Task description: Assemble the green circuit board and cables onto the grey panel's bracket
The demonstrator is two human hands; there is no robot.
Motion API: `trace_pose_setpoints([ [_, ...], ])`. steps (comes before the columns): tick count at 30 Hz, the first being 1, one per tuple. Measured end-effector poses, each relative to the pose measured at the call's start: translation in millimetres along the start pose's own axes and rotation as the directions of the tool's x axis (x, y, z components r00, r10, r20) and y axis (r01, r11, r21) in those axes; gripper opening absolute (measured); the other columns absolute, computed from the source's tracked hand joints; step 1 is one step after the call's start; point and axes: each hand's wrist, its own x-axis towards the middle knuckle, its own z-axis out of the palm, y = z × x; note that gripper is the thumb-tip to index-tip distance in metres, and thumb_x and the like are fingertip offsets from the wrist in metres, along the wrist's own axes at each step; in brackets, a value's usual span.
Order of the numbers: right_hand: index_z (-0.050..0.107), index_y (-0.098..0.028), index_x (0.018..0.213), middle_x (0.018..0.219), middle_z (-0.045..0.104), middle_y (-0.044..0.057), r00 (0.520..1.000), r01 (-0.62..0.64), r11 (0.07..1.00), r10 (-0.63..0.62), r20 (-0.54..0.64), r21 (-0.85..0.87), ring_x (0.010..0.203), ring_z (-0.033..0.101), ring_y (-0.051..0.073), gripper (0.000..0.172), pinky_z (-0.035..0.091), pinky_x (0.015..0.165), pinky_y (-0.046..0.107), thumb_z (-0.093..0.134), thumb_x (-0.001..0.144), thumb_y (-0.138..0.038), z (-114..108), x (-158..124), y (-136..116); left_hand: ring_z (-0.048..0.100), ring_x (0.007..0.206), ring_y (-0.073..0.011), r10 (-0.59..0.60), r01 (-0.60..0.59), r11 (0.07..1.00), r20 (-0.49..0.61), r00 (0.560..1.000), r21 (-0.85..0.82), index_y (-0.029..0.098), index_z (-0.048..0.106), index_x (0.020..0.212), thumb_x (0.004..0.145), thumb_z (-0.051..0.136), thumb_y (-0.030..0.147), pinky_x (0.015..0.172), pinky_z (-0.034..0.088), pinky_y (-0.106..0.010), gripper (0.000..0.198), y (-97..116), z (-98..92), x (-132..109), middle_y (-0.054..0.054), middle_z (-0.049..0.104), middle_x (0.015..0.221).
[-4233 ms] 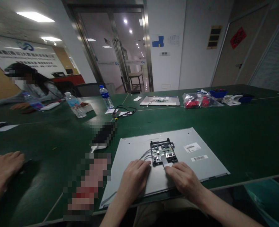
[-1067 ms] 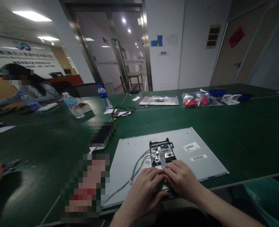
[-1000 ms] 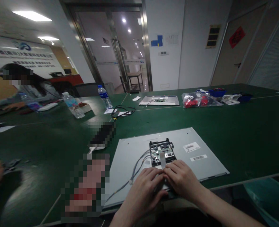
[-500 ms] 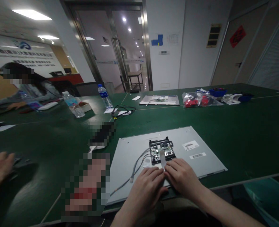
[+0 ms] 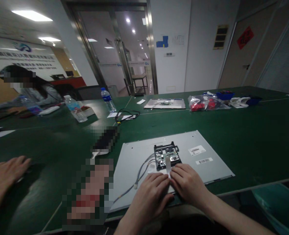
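Note:
A flat display panel lies back side up on the green table, near its front edge. On it sits a black bracket with a circuit board, and a pale flat ribbon cable runs from there toward me. My left hand and my right hand meet at the cable's near end, fingers bent and closed on it. The fingertips and whatever lies beneath them are partly hidden. Grey wires trail from the board to the panel's left. Two white labels are on its right.
Another person's hand rests on the table at left, with a second person seated beyond. Blurred-out items lie left of the panel. Farther back are bottles, a black cable, another panel and a bag with red items.
My hands stay almost still at the ribbon cable. The other person's hand at the left has moved to the right and flattened.

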Motion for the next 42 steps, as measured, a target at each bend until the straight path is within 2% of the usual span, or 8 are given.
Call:
trace_pose_setpoints([
  [4, 0.063, -0.018, 0.098, 0.096, 0.067, 0.009, 1.0, -0.005, 1.0, 0.005, 0.002, 0.004, 0.1, 0.058, 0.023, 0.013, 0.047, 0.089, 0.038, 0.052, 0.093, -0.019, 0.9, -0.4, 0.2, 0.059, 0.109, -0.0269, 0.005, -0.005, 1.0, -0.019, 1.0, -0.006, 0.021, 0.056, 0.118, 0.086, 0.062, 0.026, 0.094, 0.049, -0.047, 0.034, -0.1, 0.4, 0.0, -0.01, 0.064, 0.12],
  [14, 0.064, -0.016, 0.103, 0.101, 0.067, 0.01, 1.0, -0.017, 0.999, 0.017, 0.02, 0.042, 0.101, 0.057, 0.024, 0.018, 0.047, 0.089, 0.04, 0.047, 0.094, -0.017, -0.4, -0.7, -0.6, 0.055, 0.114, -0.0273, -0.022, 0.022, 1.0, 0.034, 0.999, -0.006, 0.021, 0.054, 0.123, 0.088, 0.06, 0.028, 0.099, 0.046, -0.047, 0.037, -0.2, 1.7, -1.2, -0.008, 0.061, 0.126],
  [24, 0.057, -0.014, 0.124, 0.122, 0.062, 0.014, 1.0, 0.003, 1.0, -0.003, -0.019, 0.014, 0.112, 0.055, 0.027, 0.032, 0.049, 0.095, 0.044, 0.049, 0.094, -0.019, -0.6, 0.5, 2.7, 0.054, 0.116, -0.028, -0.013, 0.013, 1.0, 0.045, 0.999, 0.001, 0.02, 0.052, 0.127, 0.088, 0.059, 0.027, 0.1, 0.045, -0.048, 0.04, 1.6, -2.2, 0.8, -0.009, 0.059, 0.129],
  [33, 0.057, -0.016, 0.126, 0.129, 0.061, 0.01, 0.99, 0.13, 0.991, -0.131, 0.05, 0.019, 0.122, 0.052, 0.023, 0.034, 0.045, 0.103, 0.041, 0.053, 0.092, -0.016, -10.3, 21.5, 14.8, 0.052, 0.115, -0.0268, -0.039, 0.041, 0.999, 0.076, 0.996, -0.019, 0.019, 0.053, 0.124, 0.09, 0.057, 0.028, 0.102, 0.043, -0.047, 0.036, 1.7, -2.0, -0.8, -0.008, 0.061, 0.123],
  [37, 0.054, -0.016, 0.13, 0.132, 0.059, 0.01, 0.985, 0.137, 0.99, -0.138, 0.102, 0.012, 0.128, 0.048, 0.023, 0.038, 0.041, 0.107, 0.043, 0.053, 0.092, -0.019, -8.4, 25.6, 22.1, 0.05, 0.117, -0.0267, -0.036, 0.038, 0.999, 0.096, 0.995, -0.019, 0.019, 0.049, 0.129, 0.09, 0.057, 0.029, 0.102, 0.042, -0.047, 0.041, 1.7, -2.2, -0.8, -0.008, 0.06, 0.125],
  [42, 0.052, -0.015, 0.133, 0.134, 0.058, 0.01, 0.978, 0.122, 0.992, -0.124, 0.166, 0.027, 0.13, 0.045, 0.024, 0.038, 0.038, 0.11, 0.044, 0.048, 0.096, -0.025, -1.3, 23.5, 23.4, 0.051, 0.115, -0.0263, -0.05, 0.054, 0.998, 0.096, 0.994, -0.036, 0.02, 0.054, 0.119, 0.089, 0.057, 0.029, 0.101, 0.043, -0.046, 0.031, 2.3, -1.7, 0.5, -0.006, 0.061, 0.12],
])
